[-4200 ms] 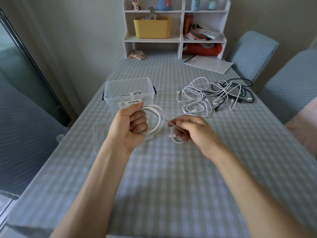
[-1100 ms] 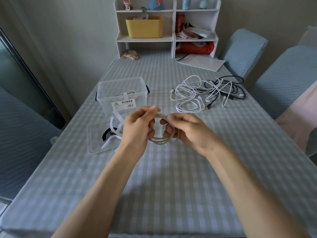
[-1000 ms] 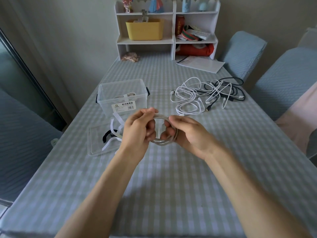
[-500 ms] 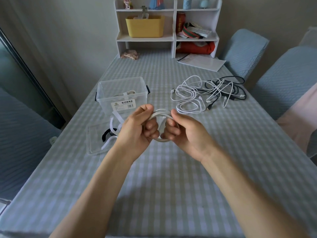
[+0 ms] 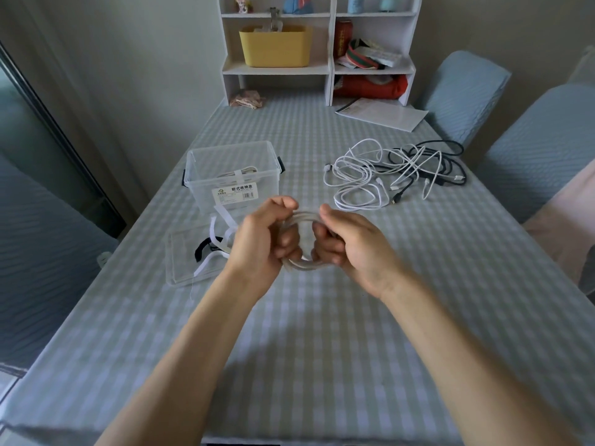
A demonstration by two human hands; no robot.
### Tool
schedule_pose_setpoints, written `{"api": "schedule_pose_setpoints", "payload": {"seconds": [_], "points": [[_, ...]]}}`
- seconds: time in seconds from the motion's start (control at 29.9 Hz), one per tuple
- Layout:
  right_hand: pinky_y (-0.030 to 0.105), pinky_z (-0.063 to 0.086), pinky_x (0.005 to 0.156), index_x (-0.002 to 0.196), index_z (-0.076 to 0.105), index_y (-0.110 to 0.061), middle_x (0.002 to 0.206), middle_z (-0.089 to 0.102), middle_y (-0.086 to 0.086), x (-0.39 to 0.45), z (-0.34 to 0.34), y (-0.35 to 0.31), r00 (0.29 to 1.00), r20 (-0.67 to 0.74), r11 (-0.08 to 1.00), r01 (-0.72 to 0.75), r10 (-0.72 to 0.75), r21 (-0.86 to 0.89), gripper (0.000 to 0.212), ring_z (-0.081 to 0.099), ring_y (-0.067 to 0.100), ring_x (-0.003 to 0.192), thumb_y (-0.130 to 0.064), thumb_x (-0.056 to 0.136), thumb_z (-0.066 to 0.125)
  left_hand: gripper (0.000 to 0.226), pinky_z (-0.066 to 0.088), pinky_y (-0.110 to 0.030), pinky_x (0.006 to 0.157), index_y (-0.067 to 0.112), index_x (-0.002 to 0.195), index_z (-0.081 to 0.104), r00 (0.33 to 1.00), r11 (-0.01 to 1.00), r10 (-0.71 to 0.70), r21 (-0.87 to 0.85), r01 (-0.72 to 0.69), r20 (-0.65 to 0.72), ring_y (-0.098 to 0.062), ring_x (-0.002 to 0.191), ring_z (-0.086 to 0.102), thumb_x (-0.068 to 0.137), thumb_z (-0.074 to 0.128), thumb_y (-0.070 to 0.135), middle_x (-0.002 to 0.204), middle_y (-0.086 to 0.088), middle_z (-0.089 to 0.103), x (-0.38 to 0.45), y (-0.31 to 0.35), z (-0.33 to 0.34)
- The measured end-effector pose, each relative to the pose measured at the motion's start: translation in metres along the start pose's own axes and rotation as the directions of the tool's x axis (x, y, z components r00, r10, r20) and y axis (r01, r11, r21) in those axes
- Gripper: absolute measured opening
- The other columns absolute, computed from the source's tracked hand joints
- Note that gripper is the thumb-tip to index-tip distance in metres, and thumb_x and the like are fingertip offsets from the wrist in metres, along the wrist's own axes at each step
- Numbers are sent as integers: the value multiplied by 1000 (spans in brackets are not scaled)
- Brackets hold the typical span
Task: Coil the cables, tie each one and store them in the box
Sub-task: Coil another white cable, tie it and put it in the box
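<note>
Above the middle of the table I hold a coiled white cable (image 5: 302,217) between both hands. My left hand (image 5: 259,241) grips the coil's left side, fingers curled through the loop. My right hand (image 5: 351,244) grips its right side the same way. A clear plastic box (image 5: 230,170) stands just beyond my left hand, with one tied white cable inside. Its clear lid (image 5: 186,255) lies flat to the left, with white and black tie strips (image 5: 214,244) on it. A tangle of loose white and black cables (image 5: 392,172) lies at the right.
A white shelf unit (image 5: 322,69) with a yellow bin stands at the table's far end, with a paper sheet (image 5: 383,115) before it. Two blue-covered chairs (image 5: 463,91) stand at the right. A dark glass door runs along the left.
The loose cable end that my right hand pinched earlier is now wound into the coil. Both hands have closed in on the coil and hold it as a tight ring.
</note>
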State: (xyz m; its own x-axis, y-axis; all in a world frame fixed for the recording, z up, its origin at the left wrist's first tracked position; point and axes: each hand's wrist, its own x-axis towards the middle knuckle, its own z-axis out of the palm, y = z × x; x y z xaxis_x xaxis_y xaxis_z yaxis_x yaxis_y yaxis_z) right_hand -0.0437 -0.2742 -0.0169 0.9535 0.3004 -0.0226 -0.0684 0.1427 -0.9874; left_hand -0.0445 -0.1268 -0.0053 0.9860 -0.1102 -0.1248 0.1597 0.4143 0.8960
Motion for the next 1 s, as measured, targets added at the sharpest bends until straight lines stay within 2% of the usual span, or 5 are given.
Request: {"api": "schedule_pose_setpoints", "payload": {"seconds": [0.1, 0.3, 0.5, 0.67, 1.0], "points": [[31, 27, 55, 68, 55, -12, 51, 36, -1, 1, 2, 1, 996, -80, 974, 9, -27, -224, 41, 30, 13, 45, -32, 103, 47, 19, 27, -21, 41, 15, 79, 54, 999, 969, 51, 242, -48, -5, -12, 40, 26, 97, 54, 19, 54, -7, 44, 1, -4, 8], [29, 44, 62, 69, 54, -9, 52, 46, 4, -1, -1, 0, 997, 71, 984, -28, 16, 176, 40, 50, 22, 53, -31, 101, 43, 30, 18, -19, 35, 20, 71, 41, 998, 976, -43, -218, 32, -47, -7, 35, 17, 99, 50, 11, 46, 6, 24, 4, -4, 2], [20, 32, 46, 69, 56, -12, 55, 39, 0, 2, 3, 2, 996, -93, 996, 3, -12, -91, 41, 32, 10, 45, -29, 104, 45, 22, 20, -21, 37, 18, 76, 51, 1000, 987, -3, 162, 6, -18, -9, 38, 24, 97, 56, 16, 56, -3, 34, 2, -8, 7], [31, 48, 63, 67, 66, -10, 61, 58, 8, 2, 4, 3, 998, -26, 973, -52, 59, 224, 44, 55, 18, 56, -27, 103, 46, 37, 16, -18, 33, 20, 65, 38, 992, 970, -112, -226, 94, -67, -6, 33, 17, 98, 55, 15, 43, 7, 24, 6, -1, 2], [24, 23, 48, 79, 74, -13, 72, 69, 8, 6, -7, 6, 999, -52, 1000, 2, -2, -8, 32, 40, 14, 47, -8, 91, 45, 35, 18, -16, 31, 21, 68, 36, 983, 899, -24, -434, -59, -184, -7, 31, 18, 100, 49, 14, 41, 9, 23, 11, 13, -14]]}}
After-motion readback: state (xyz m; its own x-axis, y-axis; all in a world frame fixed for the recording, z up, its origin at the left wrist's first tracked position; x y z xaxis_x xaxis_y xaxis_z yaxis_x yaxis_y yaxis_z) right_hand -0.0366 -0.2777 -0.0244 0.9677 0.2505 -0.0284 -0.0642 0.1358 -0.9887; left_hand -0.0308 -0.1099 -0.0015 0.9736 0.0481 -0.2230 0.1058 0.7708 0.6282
